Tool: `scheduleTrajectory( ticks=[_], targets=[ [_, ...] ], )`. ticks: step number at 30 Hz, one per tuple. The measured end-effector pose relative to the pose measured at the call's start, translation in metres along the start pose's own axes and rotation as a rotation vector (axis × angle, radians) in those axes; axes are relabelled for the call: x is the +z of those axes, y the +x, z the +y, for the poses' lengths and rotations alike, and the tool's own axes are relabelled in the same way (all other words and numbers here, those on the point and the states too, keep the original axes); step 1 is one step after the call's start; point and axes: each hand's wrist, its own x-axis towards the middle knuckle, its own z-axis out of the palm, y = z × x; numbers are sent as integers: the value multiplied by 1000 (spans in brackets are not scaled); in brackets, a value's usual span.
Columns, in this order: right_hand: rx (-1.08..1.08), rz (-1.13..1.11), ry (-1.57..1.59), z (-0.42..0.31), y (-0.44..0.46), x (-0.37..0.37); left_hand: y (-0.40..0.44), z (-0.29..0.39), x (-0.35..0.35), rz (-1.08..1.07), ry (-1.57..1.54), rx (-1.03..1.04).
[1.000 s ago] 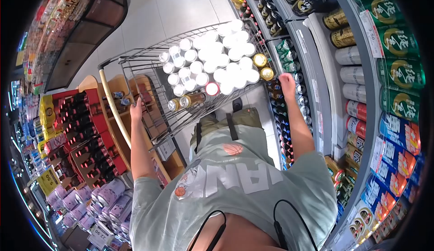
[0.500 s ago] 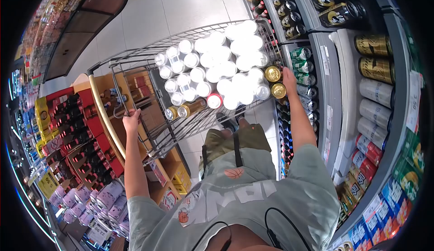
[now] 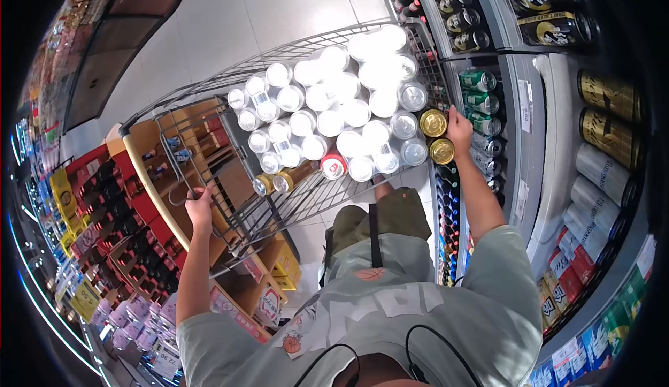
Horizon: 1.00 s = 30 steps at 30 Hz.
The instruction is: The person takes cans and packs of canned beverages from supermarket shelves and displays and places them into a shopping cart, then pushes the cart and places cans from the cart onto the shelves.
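Note:
A wire shopping cart (image 3: 191, 87) stands before me, filled with rows of upright cans (image 3: 302, 123) whose tops are washed out by glare. My left hand (image 3: 200, 208) is closed on the cart's wire frame near its yellowish handle bar (image 3: 150, 181). At the opposite end, my right hand (image 3: 460, 134) is closed around two gold-topped cans (image 3: 433, 123), side by side against the cart's end. Its fingers are partly hidden. Among the loaded cans are one red-rimmed can (image 3: 333, 166) and two gold cans lying tilted (image 3: 296, 176) at the near side.
Shelves with black cans (image 3: 463, 21), green cans (image 3: 479, 80) and large gold cans (image 3: 610, 94) run along the right. A wooden rack (image 3: 279, 265) and a display of dark red-capped bottles (image 3: 129, 237) stand at left. Tiled floor (image 3: 258, 3) lies beyond the cart.
The right hand and its two gold cans have shifted slightly right and down in view. The left hand keeps its hold on the cart frame, and the whole view has shifted a little.

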Motion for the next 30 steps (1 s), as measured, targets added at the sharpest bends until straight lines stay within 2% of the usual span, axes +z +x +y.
scheduleTrajectory(
  ticks=[2,3,9,16,19,22,30],
  targets=[
    [-78,6,108,-17,6,-3,1,9,3,-18,-21,-9],
    [-220,60,59,-10,11,3,1,11,4,-15,-44,-1],
    [-58,18,42,0,7,1,1,4,3,-16,-57,9],
    [-56,43,-46,15,10,9,-1,11,4,-18,2,18],
    [-164,83,11,15,8,10,-3,10,4,-6,0,-1],
    [-74,13,-36,3,6,2,-8,10,4,6,1,-21],
    [-82,9,-50,26,8,9,-6,-1,5,8,30,13]
  ],
)
